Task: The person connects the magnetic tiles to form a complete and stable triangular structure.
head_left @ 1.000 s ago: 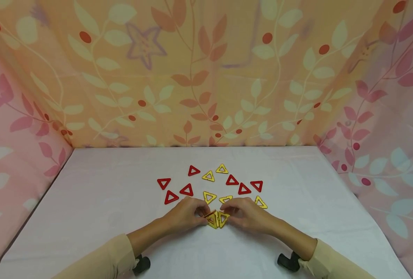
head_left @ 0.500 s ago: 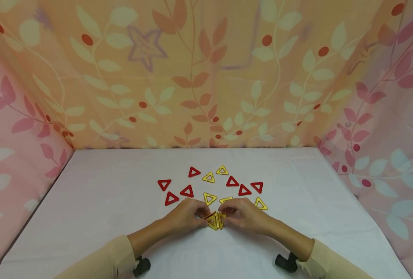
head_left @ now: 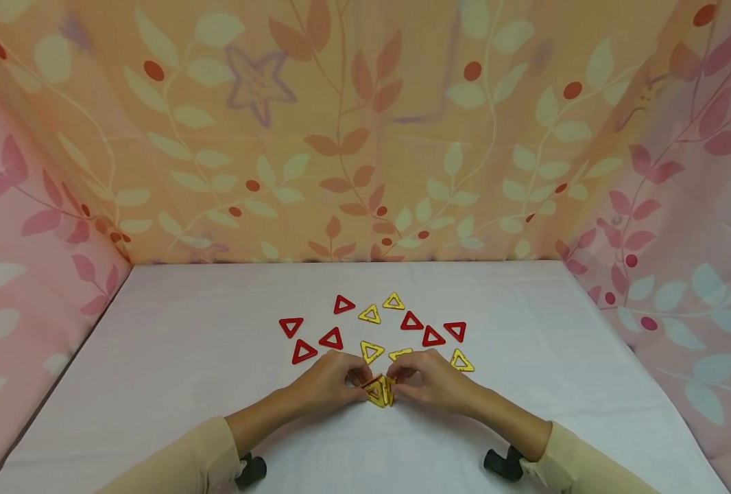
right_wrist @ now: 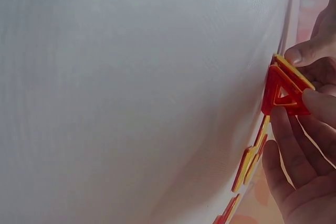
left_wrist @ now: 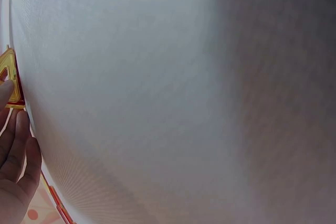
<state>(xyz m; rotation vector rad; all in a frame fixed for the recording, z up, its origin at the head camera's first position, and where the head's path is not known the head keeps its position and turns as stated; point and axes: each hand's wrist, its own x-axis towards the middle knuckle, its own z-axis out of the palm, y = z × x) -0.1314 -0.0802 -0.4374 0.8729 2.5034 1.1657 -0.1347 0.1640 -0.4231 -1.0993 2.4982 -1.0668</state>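
At the front middle of the head view, my left hand [head_left: 334, 379] pinches a yellow triangular magnetic tile [head_left: 376, 394] between thumb and fingers. My right hand [head_left: 436, 381] pinches a second triangular tile [head_left: 391, 392] close against it, mostly edge-on. The tiles stand tilted, meeting along an edge. In the left wrist view, the left hand [left_wrist: 16, 163] is at the left border beside a yellow tile [left_wrist: 16, 90]. From the right wrist, a tile's red face [right_wrist: 270, 90] shows, with the right hand's fingers [right_wrist: 296, 156] at its lower edge.
Several loose triangular tiles lie beyond the hands: red ones to the left [head_left: 304, 352] and right [head_left: 433, 337], yellow ones between [head_left: 371, 352] and at the right hand's far side [head_left: 461, 361]. A white cloth [head_left: 186, 329] covers the table; patterned curtains [head_left: 365, 137] enclose it.
My right hand has swung its tile in toward the left-hand tile, so its yellow face has narrowed to a sliver. The left hand stays almost still.
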